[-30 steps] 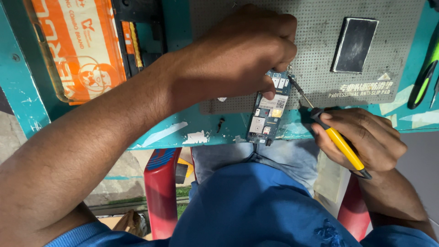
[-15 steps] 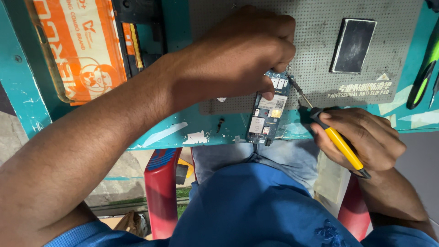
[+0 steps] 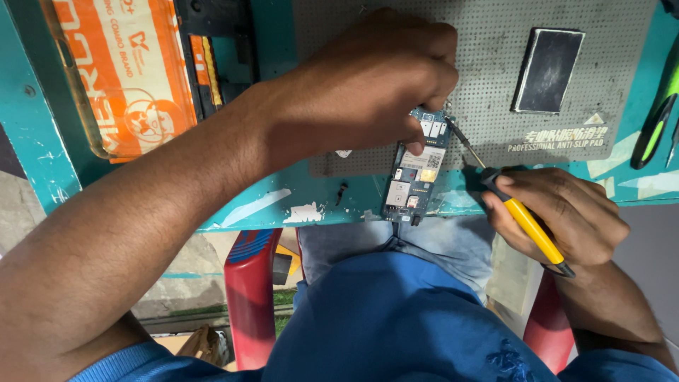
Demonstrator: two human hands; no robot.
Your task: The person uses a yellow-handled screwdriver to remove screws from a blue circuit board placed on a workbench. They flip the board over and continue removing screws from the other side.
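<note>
- The left hand [image 3: 368,85] is curled down over the top of the blue circuit board [image 3: 414,173], fingertips pinching its upper end; the board lies at the near edge of the grey perforated mat [image 3: 481,64].
- The right hand [image 3: 566,219] is closed round a yellow-handled screwdriver [image 3: 520,216] (tip on the board's right edge).
- On the mat, right of the board, a dark rectangular slab [image 3: 548,71]; left of the mat, an orange packet [image 3: 124,71].

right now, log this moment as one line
left hand: pinning circuit board on grey mat | right hand: gripping yellow screwdriver, tip at board's upper right edge | dark slab: on mat
</note>
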